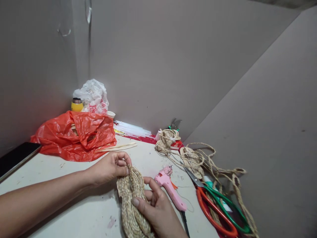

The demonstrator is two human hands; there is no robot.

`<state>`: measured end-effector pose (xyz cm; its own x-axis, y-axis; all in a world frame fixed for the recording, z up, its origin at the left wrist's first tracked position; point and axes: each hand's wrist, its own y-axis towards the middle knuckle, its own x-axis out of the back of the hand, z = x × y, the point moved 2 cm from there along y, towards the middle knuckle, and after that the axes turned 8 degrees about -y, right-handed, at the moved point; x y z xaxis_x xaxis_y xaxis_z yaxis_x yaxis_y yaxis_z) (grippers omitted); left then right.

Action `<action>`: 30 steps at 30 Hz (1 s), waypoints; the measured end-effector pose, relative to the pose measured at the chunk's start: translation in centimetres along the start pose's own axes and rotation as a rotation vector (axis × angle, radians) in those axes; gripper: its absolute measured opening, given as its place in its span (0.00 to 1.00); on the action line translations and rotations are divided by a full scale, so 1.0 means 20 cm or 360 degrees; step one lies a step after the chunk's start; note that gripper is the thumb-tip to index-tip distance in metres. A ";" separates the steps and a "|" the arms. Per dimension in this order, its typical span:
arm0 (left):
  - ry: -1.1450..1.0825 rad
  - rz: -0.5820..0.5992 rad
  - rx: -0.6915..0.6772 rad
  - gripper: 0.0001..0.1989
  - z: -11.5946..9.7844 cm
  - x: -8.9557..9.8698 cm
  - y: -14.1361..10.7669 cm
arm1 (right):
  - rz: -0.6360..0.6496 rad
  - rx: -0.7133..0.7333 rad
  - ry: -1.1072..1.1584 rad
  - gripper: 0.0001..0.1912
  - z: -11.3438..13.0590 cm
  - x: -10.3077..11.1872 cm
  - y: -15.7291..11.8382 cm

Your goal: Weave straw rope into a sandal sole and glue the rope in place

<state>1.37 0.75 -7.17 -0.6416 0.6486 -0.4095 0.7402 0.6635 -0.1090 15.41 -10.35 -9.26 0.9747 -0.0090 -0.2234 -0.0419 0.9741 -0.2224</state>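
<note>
A tan piece made of rows of twisted straw cord (127, 198), shaped like a narrow-waisted sole, is held over the table at the front. My left hand (111, 167) pinches its top end between thumb and fingers. Around its right side, my right hand (156, 205) grips with the thumb on top and the fingers along the edge. The lower end of the piece runs out of view. Close to my right hand lies a pink hot glue gun (170, 188) with a dark cable. Further right rest scissors (215, 201) with one red and one green handle.
Coils of straw cord (192, 160) and loose strands lie at the right. Behind stand clear glue sticks (133, 129). An orange-red plastic bag (79, 138), a yellow jar (77, 105), a white bag (92, 96) and a phone (17, 158) are at the left. Grey walls enclose the table.
</note>
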 end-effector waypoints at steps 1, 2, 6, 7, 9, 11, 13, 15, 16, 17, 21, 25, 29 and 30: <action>0.0002 -0.0013 -0.0001 0.12 0.00 0.00 0.00 | 0.0000 -0.0011 0.0015 0.28 0.00 0.00 0.00; 0.0012 -0.0024 -0.0005 0.12 0.00 -0.01 0.00 | 0.0019 -0.0028 0.0038 0.29 -0.01 0.01 0.01; 0.0094 -0.0027 -0.0038 0.10 0.00 -0.02 -0.01 | 0.0185 -0.0155 0.0192 0.24 -0.04 0.02 0.03; 0.0111 -0.0018 -0.0040 0.10 0.00 -0.03 -0.01 | 0.0208 -0.0193 0.0214 0.21 -0.05 0.02 0.03; 0.0128 -0.0004 -0.0029 0.09 0.00 -0.03 -0.01 | 0.0220 -0.0254 0.0240 0.18 -0.06 0.02 0.04; 0.0127 -0.0010 -0.0023 0.09 0.00 -0.03 -0.01 | 0.0199 -0.0273 0.0252 0.17 -0.06 0.03 0.04; 0.0111 -0.0023 -0.0025 0.08 0.01 -0.04 -0.01 | 0.0167 -0.0266 0.0257 0.16 -0.05 0.03 0.04; 0.0081 -0.0043 -0.0032 0.09 0.01 -0.04 -0.01 | 0.0147 -0.0262 0.0256 0.16 -0.04 0.03 0.03; 0.0061 -0.0051 -0.0035 0.09 0.01 -0.04 -0.01 | 0.0148 -0.0263 0.0256 0.16 -0.04 0.03 0.03; 0.0037 -0.0054 -0.0036 0.09 0.01 -0.05 -0.01 | 0.0149 -0.0264 0.0258 0.16 -0.04 0.03 0.03; -0.0036 -0.0030 -0.0015 0.12 0.01 -0.06 -0.02 | 0.0105 -0.0264 0.0244 0.17 -0.03 0.04 0.02; -0.0053 -0.0017 0.0027 0.14 0.01 -0.05 -0.02 | 0.0122 -0.0263 0.0264 0.17 -0.02 0.03 0.02; -0.0059 -0.0010 0.0030 0.14 0.01 -0.04 -0.01 | 0.0169 -0.0254 0.0293 0.16 -0.01 0.03 0.02; -0.0060 -0.0009 0.0030 0.14 0.01 -0.04 -0.01 | 0.0172 -0.0247 0.0297 0.16 -0.01 0.03 0.01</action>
<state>1.71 0.01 -6.93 -0.6382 0.6299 -0.4428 0.7404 0.6598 -0.1285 15.89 -10.09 -9.54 0.9058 0.0376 -0.4220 -0.1910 0.9253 -0.3275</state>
